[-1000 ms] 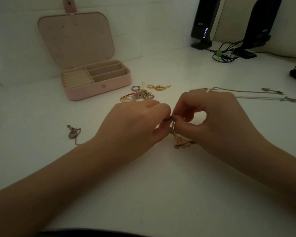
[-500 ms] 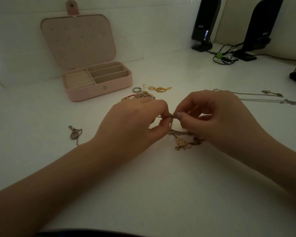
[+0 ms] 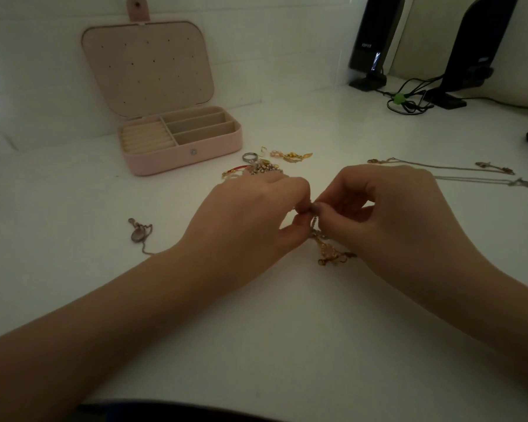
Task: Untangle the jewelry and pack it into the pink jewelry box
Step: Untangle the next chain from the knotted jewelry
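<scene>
Tangled chain [image 3: 329, 251] | pinched by left hand [image 3: 250, 220] and right hand [image 3: 387, 214] | on table [image 3: 287, 330]

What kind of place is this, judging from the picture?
Probably a home or office desk: a white tabletop against a wall, two black desktop speakers with tangled cables at the back, and an open pink jewelry box.

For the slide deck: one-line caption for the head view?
Both hands pinch a tangled gold chain on the white table; pink jewelry box open.
</scene>
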